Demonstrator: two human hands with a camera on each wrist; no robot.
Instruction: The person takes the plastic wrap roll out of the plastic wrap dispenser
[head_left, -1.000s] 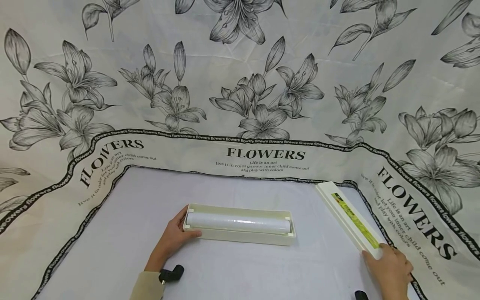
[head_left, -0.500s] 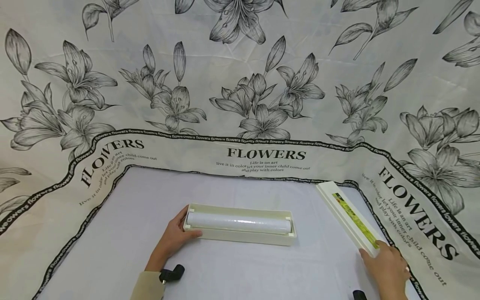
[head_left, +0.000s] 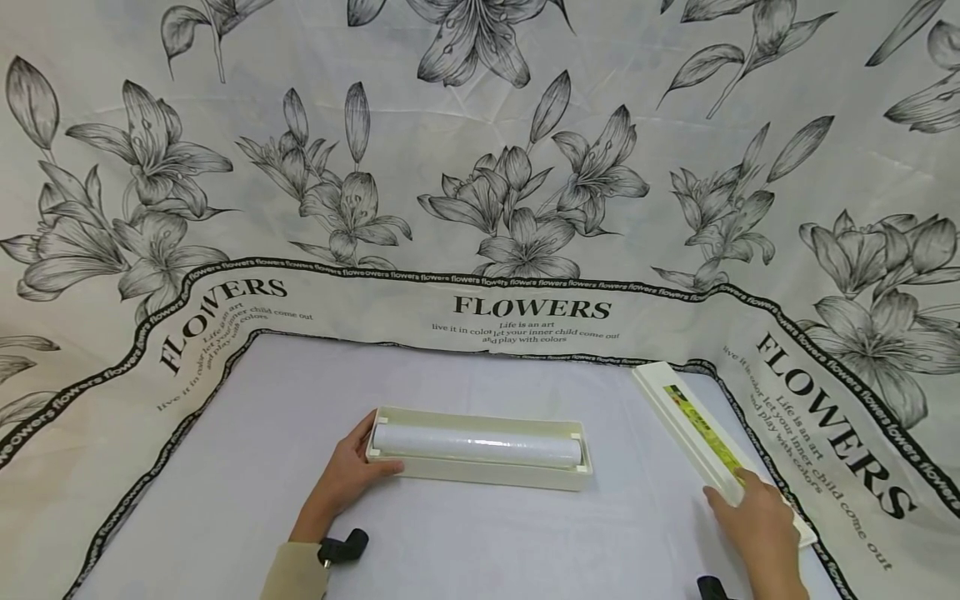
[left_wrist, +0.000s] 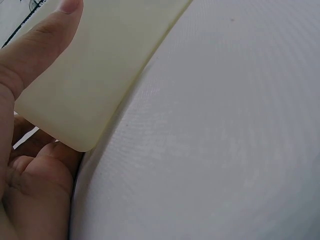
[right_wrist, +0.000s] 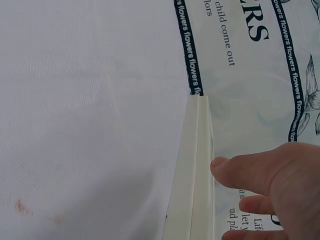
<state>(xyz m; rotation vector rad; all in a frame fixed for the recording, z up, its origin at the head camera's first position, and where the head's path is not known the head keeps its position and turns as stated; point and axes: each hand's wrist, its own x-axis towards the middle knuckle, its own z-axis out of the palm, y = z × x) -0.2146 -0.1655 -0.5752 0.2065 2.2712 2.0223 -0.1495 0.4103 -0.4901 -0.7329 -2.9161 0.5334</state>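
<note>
A long cream plastic box (head_left: 495, 477) holds a white roll of what looks like cling film (head_left: 480, 447). My left hand (head_left: 347, 473) grips the box's left end, thumb on the front wall and fingers behind. In the left wrist view the thumb (left_wrist: 42, 42) lies across the box wall (left_wrist: 95, 85). At right lies the white lid (head_left: 666, 408) with a yellow-green label, slanting toward me. My right hand (head_left: 759, 525) is spread over its near part, fingers loosely extended. The right wrist view has the thumb (right_wrist: 240, 172) at the edge of the lid (right_wrist: 185, 180).
White cloth (head_left: 525, 542) covers the table, bordered by a printed floral cloth (head_left: 525, 308) that rises behind as a backdrop. The lid lies along the right border. Black wrist mounts (head_left: 343, 547) sit by both wrists.
My right hand has slid left and slightly away from me along the lid, uncovering its near end. The lid, box and left hand stay put.
</note>
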